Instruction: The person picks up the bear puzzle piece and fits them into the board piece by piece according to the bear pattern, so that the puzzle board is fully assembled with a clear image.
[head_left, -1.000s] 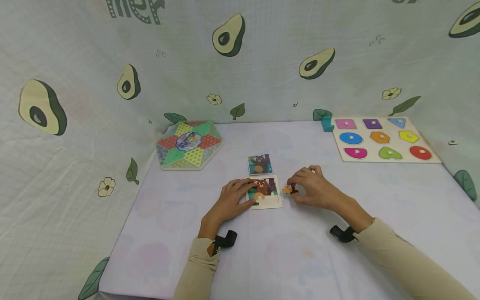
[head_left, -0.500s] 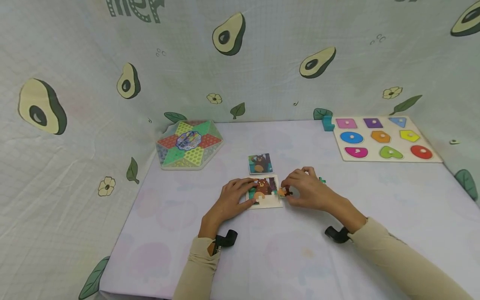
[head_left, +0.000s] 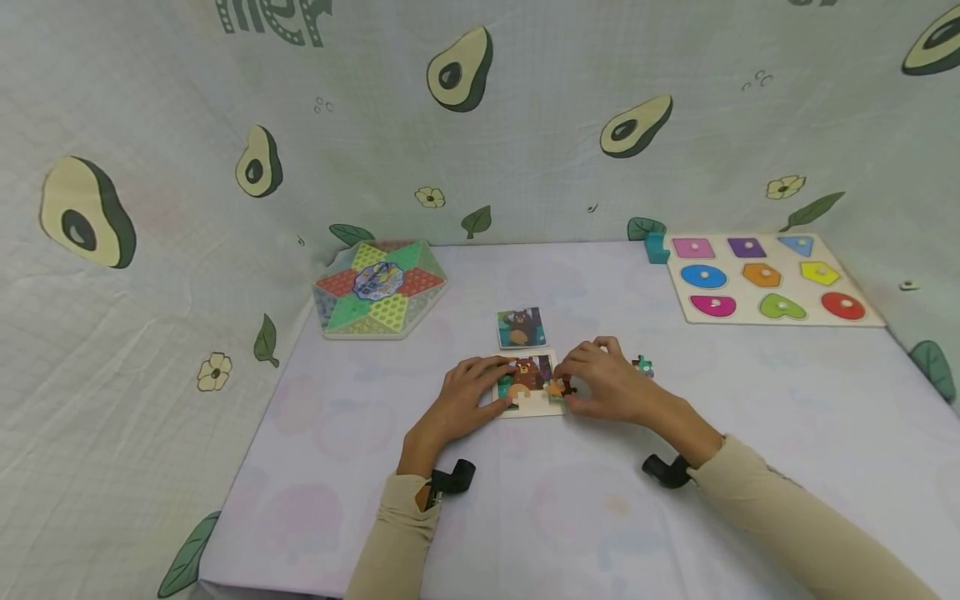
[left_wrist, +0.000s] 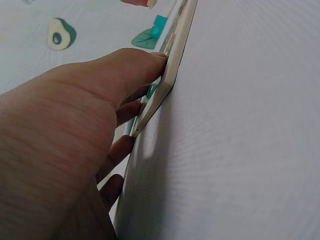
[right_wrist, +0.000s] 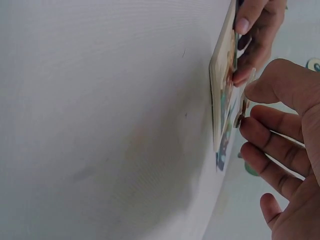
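A bear jigsaw puzzle board (head_left: pixel 538 407) lies on the table, its upper part filled and pale wood bare along its lower part. My left hand (head_left: pixel 472 392) rests on the board's left side, thumb and fingers spread and pressing on it. In the left wrist view the thumb touches the board's edge (left_wrist: pixel 172 70). Between thumb and fingertips, my right hand (head_left: pixel 611 382) pinches an orange-and-brown puzzle piece (head_left: pixel 556 388) over the board's right edge. The right wrist view shows this piece (right_wrist: pixel 242 111) tilted, just above the board (right_wrist: pixel 215 95). Behind the board lies a bear picture card (head_left: pixel 521 327).
A loose green puzzle piece (head_left: pixel 642 365) lies beyond the right hand. At the back right is a shape puzzle board (head_left: pixel 738 307) with coloured pieces, beside a teal block (head_left: pixel 656 248). A patterned hexagonal box (head_left: pixel 408 308) sits at the back left.
My right hand has moved left with the puzzle piece, from beside the board to over its right edge. The loose green piece has come into view behind it. My left hand has stayed put.
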